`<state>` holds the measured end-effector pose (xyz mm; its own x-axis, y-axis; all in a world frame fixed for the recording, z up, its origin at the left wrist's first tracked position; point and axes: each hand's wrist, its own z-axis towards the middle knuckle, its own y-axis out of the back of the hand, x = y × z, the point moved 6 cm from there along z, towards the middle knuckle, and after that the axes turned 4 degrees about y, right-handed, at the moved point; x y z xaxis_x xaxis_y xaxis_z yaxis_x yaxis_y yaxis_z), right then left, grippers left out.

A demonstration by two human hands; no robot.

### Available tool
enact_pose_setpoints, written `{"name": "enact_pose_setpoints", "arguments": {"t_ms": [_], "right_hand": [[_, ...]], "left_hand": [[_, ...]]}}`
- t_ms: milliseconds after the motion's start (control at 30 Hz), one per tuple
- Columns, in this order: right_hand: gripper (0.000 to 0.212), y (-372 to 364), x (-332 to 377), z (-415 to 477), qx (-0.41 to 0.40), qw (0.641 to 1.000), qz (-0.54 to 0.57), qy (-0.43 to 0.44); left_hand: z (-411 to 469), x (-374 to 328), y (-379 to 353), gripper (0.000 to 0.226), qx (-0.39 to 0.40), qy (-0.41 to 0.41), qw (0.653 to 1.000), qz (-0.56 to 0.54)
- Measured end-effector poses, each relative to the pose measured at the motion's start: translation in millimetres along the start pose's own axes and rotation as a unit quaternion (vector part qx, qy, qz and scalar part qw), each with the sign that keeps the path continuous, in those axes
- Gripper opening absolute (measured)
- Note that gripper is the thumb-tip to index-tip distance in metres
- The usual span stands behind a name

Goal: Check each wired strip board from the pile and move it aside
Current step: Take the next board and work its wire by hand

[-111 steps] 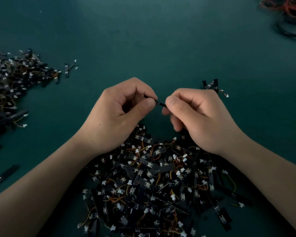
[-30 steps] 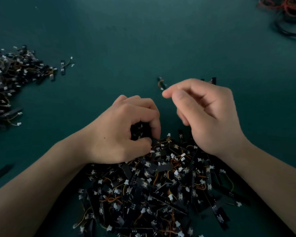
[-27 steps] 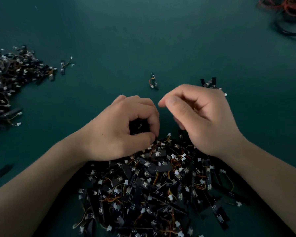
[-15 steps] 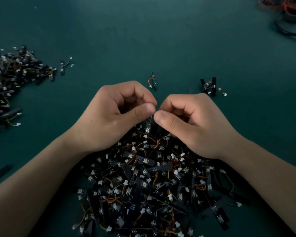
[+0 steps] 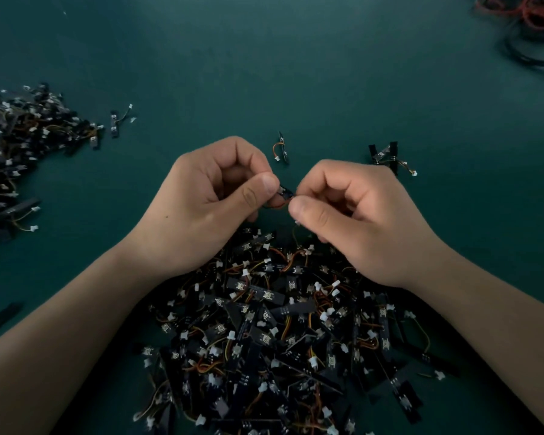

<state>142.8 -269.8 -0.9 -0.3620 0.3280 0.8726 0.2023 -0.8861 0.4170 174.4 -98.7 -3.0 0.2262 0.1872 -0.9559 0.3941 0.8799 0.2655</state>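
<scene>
Now both fists curled, knuckles up, above the pile (image 5: 264, 324). Left hand (image 5: 208, 202) and right hand (image 5: 358, 221) each pinch one strip board (image 5: 285, 192) between thumb and forefinger, held between them.

Main pile (image 5: 264, 324) of strip boards sits at 6 o'clock on the surface (image 5: 264, 58). Left hand (image 5: 201, 208) & right hand (image 5: 358, 221) meet at centre, just past its far edge, w/ the held board (image 5: 285, 193) btwn them. Lone board (image 5: 282, 147) at 12, just beyond the hands. Small cluster (image 5: 387, 153) at 2. Second pile (image 5: 19, 136) well off at 9–10, stray board (image 5: 115, 122) just right of it. Cable tangle (image 5: 531, 26) far out at 1.
</scene>
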Motion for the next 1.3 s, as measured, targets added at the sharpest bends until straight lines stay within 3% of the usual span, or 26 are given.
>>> {"name": "enact_pose_setpoints", "arguments": {"t_ms": [100, 300, 500, 1300], "right_hand": [[0.022, 6.0, -0.1, 0.5, -0.038, 0.999, 0.027, 0.002], [0.022, 5.1, 0.8, -0.5, -0.031, 0.999, 0.036, 0.002], [0.022, 1.6, -2.8, 0.4, -0.018, 0.999, 0.023, -0.035], [0.020, 1.4, 1.1, -1.4, -0.012, 1.000, -0.001, -0.014]], "left_hand": [[-0.7, -1.6, -1.2, 0.012, 0.003, 0.004, 1.000, 0.001], [-2.1, -5.2, -4.7, 0.027, 0.015, -0.017, 0.997, 0.067], [-2.1, -6.3, -3.3, 0.030, 0.009, -0.016, 0.998, 0.054], [-1.9, -6.2, -5.2, 0.032, 0.005, -0.021, 0.998, 0.056]]}}
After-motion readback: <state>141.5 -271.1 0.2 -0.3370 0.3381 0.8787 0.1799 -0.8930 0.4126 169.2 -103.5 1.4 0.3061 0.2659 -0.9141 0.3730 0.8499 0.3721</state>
